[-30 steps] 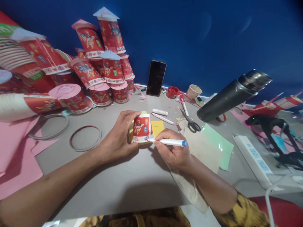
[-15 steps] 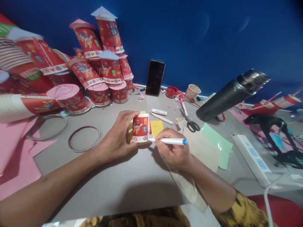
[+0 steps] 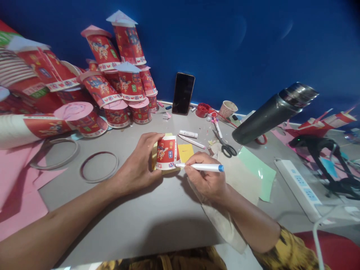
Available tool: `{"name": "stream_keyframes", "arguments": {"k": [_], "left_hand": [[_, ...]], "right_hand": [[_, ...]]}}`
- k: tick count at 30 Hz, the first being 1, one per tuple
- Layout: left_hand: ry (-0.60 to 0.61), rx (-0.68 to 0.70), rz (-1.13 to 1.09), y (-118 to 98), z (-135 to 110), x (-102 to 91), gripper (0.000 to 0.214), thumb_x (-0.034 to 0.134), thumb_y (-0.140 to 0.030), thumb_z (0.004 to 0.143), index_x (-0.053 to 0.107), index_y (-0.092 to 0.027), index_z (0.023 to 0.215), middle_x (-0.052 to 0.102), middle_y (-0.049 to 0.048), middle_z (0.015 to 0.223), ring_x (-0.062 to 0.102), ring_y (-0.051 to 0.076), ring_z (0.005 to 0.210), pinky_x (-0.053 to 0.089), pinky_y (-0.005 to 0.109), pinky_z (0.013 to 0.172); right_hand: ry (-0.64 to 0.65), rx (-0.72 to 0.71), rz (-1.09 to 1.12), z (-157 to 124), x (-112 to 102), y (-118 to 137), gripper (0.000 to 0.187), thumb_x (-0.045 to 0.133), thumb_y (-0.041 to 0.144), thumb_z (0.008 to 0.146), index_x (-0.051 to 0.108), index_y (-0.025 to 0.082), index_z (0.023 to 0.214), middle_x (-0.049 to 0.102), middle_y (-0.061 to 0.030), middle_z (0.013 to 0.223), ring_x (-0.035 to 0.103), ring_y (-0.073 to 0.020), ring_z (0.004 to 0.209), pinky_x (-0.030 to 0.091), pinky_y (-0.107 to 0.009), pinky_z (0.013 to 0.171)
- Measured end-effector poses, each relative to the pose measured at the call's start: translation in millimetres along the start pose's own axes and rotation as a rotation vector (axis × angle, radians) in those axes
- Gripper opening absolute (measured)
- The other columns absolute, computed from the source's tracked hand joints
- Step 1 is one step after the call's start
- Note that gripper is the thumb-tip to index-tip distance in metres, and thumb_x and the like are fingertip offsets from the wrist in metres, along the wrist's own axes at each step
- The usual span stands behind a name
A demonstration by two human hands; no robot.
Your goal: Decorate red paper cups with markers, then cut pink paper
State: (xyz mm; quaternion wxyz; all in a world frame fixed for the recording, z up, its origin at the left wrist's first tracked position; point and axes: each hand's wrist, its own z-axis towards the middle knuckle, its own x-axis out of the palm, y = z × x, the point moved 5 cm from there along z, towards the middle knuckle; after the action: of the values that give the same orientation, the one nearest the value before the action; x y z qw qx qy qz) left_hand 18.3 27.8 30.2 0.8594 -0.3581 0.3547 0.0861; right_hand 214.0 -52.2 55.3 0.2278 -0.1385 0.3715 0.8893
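A red and white paper cup (image 3: 166, 153) is gripped in my left hand (image 3: 140, 161), its fingers curled round the cup's left side. Blue and pink marks run along the white band at the cup's lower edge. My right hand (image 3: 206, 178) pinches a white marker pen (image 3: 204, 167) with a blue end, its tip at that band on the right side. Yellow paper (image 3: 186, 153) lies beneath and beside the cup. Just behind are a glue stick (image 3: 188, 134) and a capped pink-and-white marker (image 3: 191, 141).
Stacked red cups with paper cone tops (image 3: 131, 84) fill the back left. Tape rings (image 3: 99, 167) lie left. A phone (image 3: 183, 93) leans on the blue wall. Scissors (image 3: 228, 150), a dark thermos (image 3: 270, 116), green paper (image 3: 260, 174) and a power strip (image 3: 299, 189) are to the right.
The marker's tip stays at the cup's lower band, with only a slight shift of the right hand. The whole view has moved a little; the left hand keeps its hold.
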Motion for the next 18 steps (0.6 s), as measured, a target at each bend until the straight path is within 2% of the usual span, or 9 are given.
{"name": "stream_keyframes", "arguments": {"k": [5,10,13,18], "left_hand": [[0.009,-0.01,0.004,0.4,-0.3,0.6,0.074,0.074,-0.023,0.086,0.044,-0.025,0.154,0.056,0.0142,0.147,0.06,0.035,0.139,0.059,0.053,0.116],[0.011,-0.035,0.002,1.7,-0.6,0.8,0.076,0.077,-0.028,0.086,0.044,-0.027,0.155,0.055,0.014,0.148,0.059,0.036,0.139,0.058,0.056,0.117],[0.0,-0.048,0.003,3.0,-1.7,-0.4,0.079,0.077,-0.026,0.086,0.043,-0.028,0.157,0.054,0.0139,0.151,0.058,0.037,0.14,0.057,0.058,0.118],[0.013,-0.048,0.002,4.6,-2.4,-1.2,0.086,0.077,-0.019,0.078,0.043,-0.029,0.156,0.056,0.0127,0.148,0.059,0.039,0.14,0.057,0.059,0.117]], "right_hand": [[0.04,-0.003,-0.027,0.5,1.8,0.4,0.008,0.066,0.018,0.1,0.07,0.023,0.096,0.078,-0.0013,0.082,0.073,-0.0161,0.069,0.059,-0.027,0.065],[-0.019,0.03,-0.018,-1.1,-1.6,-1.2,0.009,0.066,0.02,0.101,0.069,0.024,0.094,0.076,0.0,0.08,0.072,-0.0156,0.067,0.058,-0.027,0.065],[-0.053,0.032,-0.025,-3.1,-3.7,-1.6,0.008,0.066,0.018,0.104,0.071,0.024,0.101,0.079,-0.0012,0.085,0.076,-0.0168,0.073,0.06,-0.027,0.069],[-0.024,-0.043,-0.06,-3.3,-2.1,0.4,0.016,0.065,0.015,0.106,0.071,0.025,0.116,0.084,-0.0053,0.1,0.081,-0.0203,0.088,0.065,-0.031,0.08]]}}
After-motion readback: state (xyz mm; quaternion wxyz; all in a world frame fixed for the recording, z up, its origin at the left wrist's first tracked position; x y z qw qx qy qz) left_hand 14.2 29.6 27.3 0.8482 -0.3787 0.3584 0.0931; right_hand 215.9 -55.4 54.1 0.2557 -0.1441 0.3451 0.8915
